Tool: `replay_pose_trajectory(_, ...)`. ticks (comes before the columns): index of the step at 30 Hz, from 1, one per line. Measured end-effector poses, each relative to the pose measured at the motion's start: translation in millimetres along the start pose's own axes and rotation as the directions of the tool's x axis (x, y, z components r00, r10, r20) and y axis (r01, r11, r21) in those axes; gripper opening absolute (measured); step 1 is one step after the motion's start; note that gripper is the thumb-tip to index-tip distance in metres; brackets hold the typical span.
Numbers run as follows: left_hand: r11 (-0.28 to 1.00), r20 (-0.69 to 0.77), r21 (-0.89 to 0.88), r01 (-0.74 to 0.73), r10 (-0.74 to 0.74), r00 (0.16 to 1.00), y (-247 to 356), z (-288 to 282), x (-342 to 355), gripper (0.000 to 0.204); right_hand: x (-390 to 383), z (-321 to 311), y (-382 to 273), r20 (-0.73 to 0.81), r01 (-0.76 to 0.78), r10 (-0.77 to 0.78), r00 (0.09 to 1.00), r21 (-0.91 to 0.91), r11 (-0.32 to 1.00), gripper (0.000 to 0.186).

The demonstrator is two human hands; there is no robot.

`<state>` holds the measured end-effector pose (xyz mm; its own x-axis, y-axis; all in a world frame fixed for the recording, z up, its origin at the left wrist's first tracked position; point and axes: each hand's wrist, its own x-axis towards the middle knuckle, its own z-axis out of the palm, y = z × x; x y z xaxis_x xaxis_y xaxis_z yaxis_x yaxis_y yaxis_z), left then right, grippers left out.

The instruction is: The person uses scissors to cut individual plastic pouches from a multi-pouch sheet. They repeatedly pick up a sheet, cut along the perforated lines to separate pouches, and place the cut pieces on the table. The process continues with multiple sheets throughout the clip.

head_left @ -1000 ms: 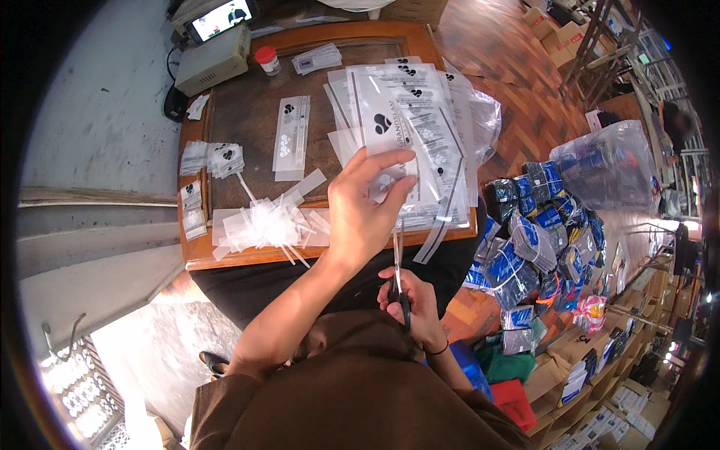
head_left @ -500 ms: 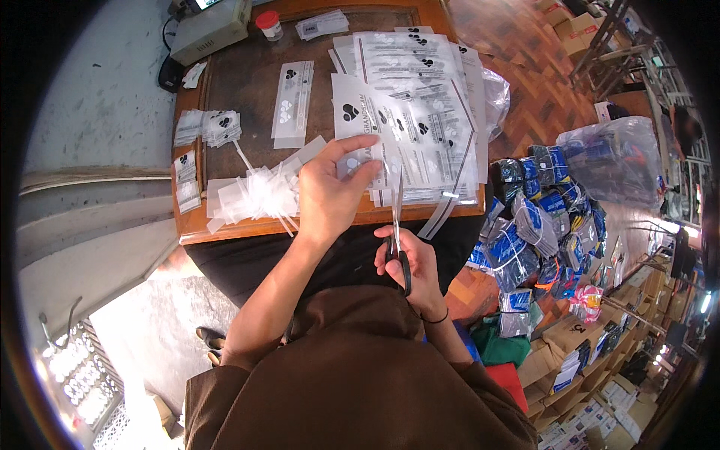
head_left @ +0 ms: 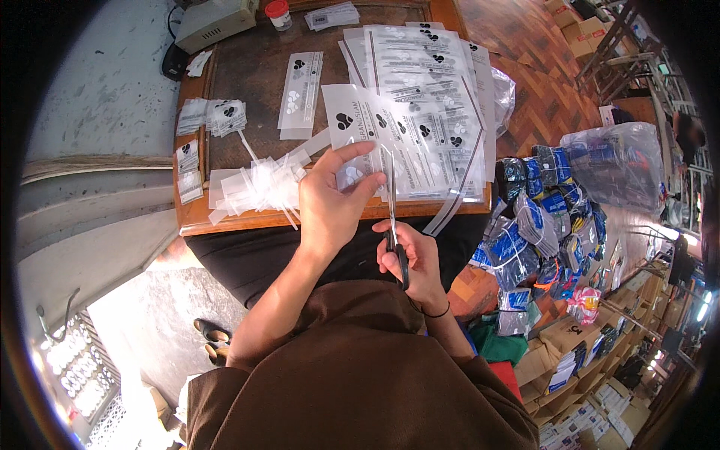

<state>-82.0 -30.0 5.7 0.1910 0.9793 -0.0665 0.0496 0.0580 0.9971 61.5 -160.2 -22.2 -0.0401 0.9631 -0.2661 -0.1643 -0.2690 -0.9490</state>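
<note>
My left hand [head_left: 334, 196] pinches a translucent printed plastic sheet [head_left: 341, 105] between thumb and fingers, above the front of a wooden table. Black-handled scissors [head_left: 392, 202] are gripped in my right hand [head_left: 414, 259], just past the table's front edge. Their blades point away from me and reach the held sheet, right beside my left fingertips. Beneath and behind it lies a spread pile of similar printed sheets [head_left: 420, 64]. To the left of my left hand is a heap of thin clear offcut strips [head_left: 259, 187].
On the wooden table [head_left: 251, 75] are long printed strips [head_left: 300, 94], small cut labels [head_left: 225, 116], a red-lidded jar [head_left: 278, 15] and a beige device [head_left: 217, 22]. Bundled packs of blue-and-grey goods [head_left: 517, 247] lie on the floor at right, near cardboard boxes [head_left: 570, 337].
The scissor handles have come closer together in my right hand. The held sheet has shifted slightly left and down. My left hand keeps its pinch.
</note>
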Motion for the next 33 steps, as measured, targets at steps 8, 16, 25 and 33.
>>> replay_pose_trajectory(8, 0.999, 0.026, 0.02, 0.048, -0.049, 0.998, 13.4, 2.7, -3.5, 0.043, -1.5, 4.2, -6.4, -0.048, 0.031, -0.031, 0.998, -0.003, 1.0, 0.044)
replay_pose_trajectory(16, 0.999, 0.02, 0.033, -0.016, 0.015, 1.0, 12.8, -0.7, -2.7, 0.045, 1.3, 4.2, -9.3, -0.036, 0.014, -0.016, 0.999, -0.064, 0.998, 0.042)
replay_pose_trajectory(25, 0.996, 0.02, 0.081, -0.041, 0.039, 0.999, 11.9, -1.6, -2.1, 0.045, -2.9, 4.0, -9.0, -0.065, 0.036, -0.039, 0.997, -0.041, 0.998, 0.039)
replay_pose_trajectory(33, 0.995, -0.01, 0.03, -0.094, 0.095, 0.995, 5.6, -0.6, -2.3, 0.044, -5.0, 3.8, -7.0, -0.059, 0.068, -0.07, 0.996, -0.021, 0.997, 0.038)
